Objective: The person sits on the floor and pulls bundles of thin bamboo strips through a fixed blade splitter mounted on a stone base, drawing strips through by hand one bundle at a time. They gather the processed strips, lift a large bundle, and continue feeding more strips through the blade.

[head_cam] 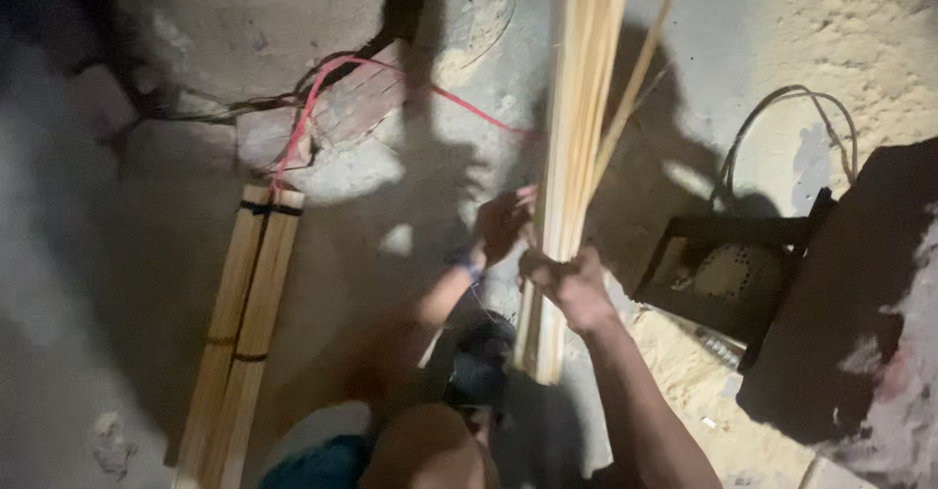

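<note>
Rough grey concrete floor (147,284) under harsh light and deep shadows; tied bundle of wooden slats (244,333) well left of the hands, dark metal frame (723,274) just right, looped cable (782,127) beyond it.

Open ground: we note bare concrete floor (391,215) between the tied bundle of sticks (244,333) on our left and the upright bundle of thin sticks (576,137). Obstructions: a red cord (322,88) crossing that gap above; a dark metal frame (723,264) and a looped cable (782,118) crowding our right; a dark block (850,303) beyond.
</note>
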`<state>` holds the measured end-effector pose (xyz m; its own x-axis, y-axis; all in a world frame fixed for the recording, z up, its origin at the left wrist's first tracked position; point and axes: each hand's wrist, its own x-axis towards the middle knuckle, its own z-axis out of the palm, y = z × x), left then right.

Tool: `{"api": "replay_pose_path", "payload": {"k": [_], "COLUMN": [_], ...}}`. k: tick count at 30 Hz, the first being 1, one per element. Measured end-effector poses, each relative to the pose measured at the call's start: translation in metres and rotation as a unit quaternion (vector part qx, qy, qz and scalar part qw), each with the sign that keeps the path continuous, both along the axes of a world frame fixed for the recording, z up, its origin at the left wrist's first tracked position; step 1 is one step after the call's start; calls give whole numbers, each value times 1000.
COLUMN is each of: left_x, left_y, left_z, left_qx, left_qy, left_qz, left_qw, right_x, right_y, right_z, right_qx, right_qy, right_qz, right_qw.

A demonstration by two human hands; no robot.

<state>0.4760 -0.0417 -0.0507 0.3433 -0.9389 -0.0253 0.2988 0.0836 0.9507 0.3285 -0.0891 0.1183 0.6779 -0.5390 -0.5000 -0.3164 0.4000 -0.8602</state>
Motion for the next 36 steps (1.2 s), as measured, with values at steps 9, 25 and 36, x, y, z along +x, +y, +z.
{"api": "replay_pose_path", "payload": {"k": [9, 25, 36], "left_x": [50, 77, 141], "left_y": [148, 153, 410], "left_z": [41, 13, 70], "left_qx": [121, 448, 643], "left_qy": [27, -382, -455], "left_qz": [-69, -7, 88], "left_qw": [990, 808, 609], "right_x": [125, 132, -83], "right_y": [42, 29, 100], "right_z": [-41, -122, -86], "right_qx": [117, -403, -71], "right_qy": [120, 76, 89], "right_qz": [-48, 226, 79], "right_qw": [985, 884, 990]}}
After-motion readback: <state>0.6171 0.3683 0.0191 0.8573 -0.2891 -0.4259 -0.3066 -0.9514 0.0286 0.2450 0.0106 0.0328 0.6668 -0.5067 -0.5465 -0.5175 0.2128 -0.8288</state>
